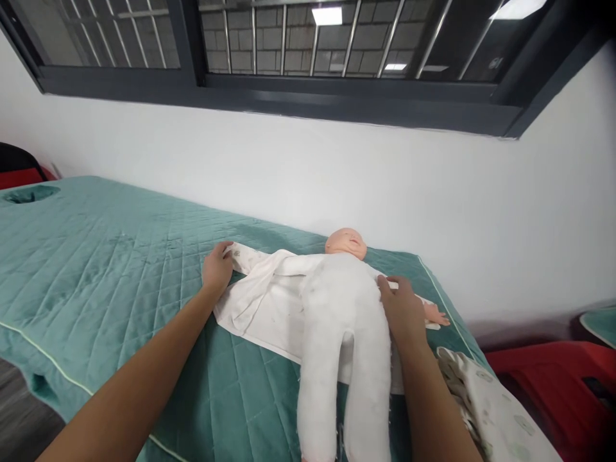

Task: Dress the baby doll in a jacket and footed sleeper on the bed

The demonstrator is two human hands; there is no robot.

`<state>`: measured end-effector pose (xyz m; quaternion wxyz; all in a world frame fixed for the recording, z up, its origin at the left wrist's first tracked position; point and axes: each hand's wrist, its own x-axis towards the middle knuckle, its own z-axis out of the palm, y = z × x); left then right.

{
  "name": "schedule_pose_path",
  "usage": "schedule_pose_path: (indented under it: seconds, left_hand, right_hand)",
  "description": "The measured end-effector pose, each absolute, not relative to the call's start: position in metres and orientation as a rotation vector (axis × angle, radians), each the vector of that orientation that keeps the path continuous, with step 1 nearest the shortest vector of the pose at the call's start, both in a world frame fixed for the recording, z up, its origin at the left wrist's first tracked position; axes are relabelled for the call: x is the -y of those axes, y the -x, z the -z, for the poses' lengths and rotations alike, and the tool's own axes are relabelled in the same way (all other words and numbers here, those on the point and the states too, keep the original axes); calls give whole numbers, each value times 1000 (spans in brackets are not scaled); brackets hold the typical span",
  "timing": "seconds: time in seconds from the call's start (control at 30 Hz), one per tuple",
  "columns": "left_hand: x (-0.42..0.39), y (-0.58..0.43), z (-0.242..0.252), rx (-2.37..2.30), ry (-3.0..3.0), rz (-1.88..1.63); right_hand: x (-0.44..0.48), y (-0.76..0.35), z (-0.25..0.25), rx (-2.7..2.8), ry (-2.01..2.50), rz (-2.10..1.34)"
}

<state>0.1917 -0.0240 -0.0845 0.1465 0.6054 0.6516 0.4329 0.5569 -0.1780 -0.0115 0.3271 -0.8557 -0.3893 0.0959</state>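
Observation:
A baby doll [344,298] with a white cloth body lies on its back, its head toward the wall and its legs toward me. Beneath it a white baby shirt [274,308] is spread open. My left hand [217,268] pinches the cuff of the shirt's patterned sleeve, which stretches out to the left. At the doll's other side, my right hand [403,308] has its fingers closed on the shirt by the upper arm. The doll's small hand [436,314] sticks out past the end of that sleeve.
The doll lies on a bed with a green quilted cover [144,256], which has a face hole [31,194] at the far left. Patterned cloth [500,404] is bunched at the near right corner. A red chair [553,378] stands to the right; the white wall [289,167] runs behind.

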Motion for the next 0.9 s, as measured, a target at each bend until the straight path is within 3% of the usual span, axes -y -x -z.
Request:
schedule_pose_path:
  seconds: [0.3, 0.5, 0.63, 0.9]
  left_hand:
    - [40, -206, 77, -1907, -1949, -1350]
    - [66, -242, 58, -1836, -2146, -762]
    - [65, -248, 45, -1857, -2276, -606]
    - [69, -279, 18, -1702, -2062, -934]
  right_hand:
    - [168, -557, 28, 936, 1929, -511]
    - [167, -552, 32, 910, 1886, -567]
    - [169, -540, 26, 814, 1855, -667]
    - [171, -516, 28, 727, 1494, -906]
